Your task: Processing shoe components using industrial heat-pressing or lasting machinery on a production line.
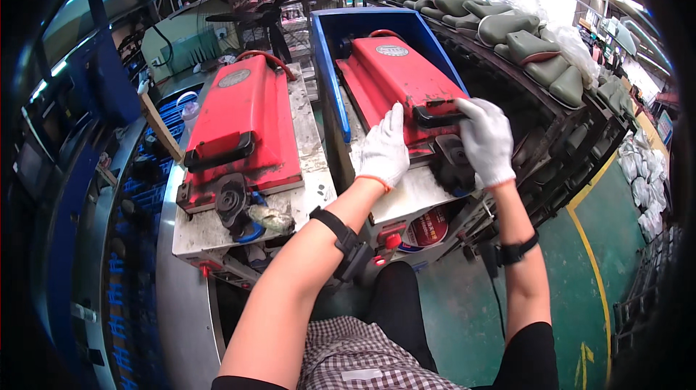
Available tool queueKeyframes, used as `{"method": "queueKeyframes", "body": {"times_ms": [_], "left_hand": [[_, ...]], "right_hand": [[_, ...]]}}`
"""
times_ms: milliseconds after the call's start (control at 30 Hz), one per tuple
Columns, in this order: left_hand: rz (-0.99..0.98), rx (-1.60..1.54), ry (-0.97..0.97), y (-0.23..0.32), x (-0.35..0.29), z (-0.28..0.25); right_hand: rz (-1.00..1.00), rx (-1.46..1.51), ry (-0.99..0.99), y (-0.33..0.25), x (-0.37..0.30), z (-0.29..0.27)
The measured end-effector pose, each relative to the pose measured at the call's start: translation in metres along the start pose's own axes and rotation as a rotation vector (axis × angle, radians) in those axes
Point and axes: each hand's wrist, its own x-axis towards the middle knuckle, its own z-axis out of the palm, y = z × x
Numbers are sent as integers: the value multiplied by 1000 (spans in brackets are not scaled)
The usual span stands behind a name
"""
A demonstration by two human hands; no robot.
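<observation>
Both my hands wear white gloves at the front of the right-hand red machine cover (395, 67), which sits in a blue surround (341, 111). My right hand (487, 145) closes over the right end of the cover's black handle (429, 117). Fingers stretched out, my left hand (384, 149) lies against the cover's front left, holding nothing. Between the hands, below the handle, is a dark, rounded part (451, 154), partly hidden by my right hand. A second red machine cover (243, 111) with its own black handle (220, 152) stands to the left.
In front of the left cover are a round black part (230, 198) and a crumpled cloth (270, 219). Olive-green shoe-shaped pieces (507, 27) crowd a dark rack at right. A black fan (272, 17) stands behind. Red buttons (392, 241) face me below the right machine.
</observation>
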Motion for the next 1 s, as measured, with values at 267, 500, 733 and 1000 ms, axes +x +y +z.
{"method": "queueKeyframes", "body": {"times_ms": [267, 500, 733, 1000], "left_hand": [[21, -119, -186, -20, -24, -172], [-46, 352, -177, -127, -79, -292], [-352, 345, -492, -122, -35, -275], [-285, 407, -230, -117, -51, -264]], "right_hand": [[136, 78, -126, 10, -7, 27], [157, 87, -123, 2, -2, 35], [242, -79, -168, 8, 3, 53], [250, -59, -153, 12, 0, 54]]}}
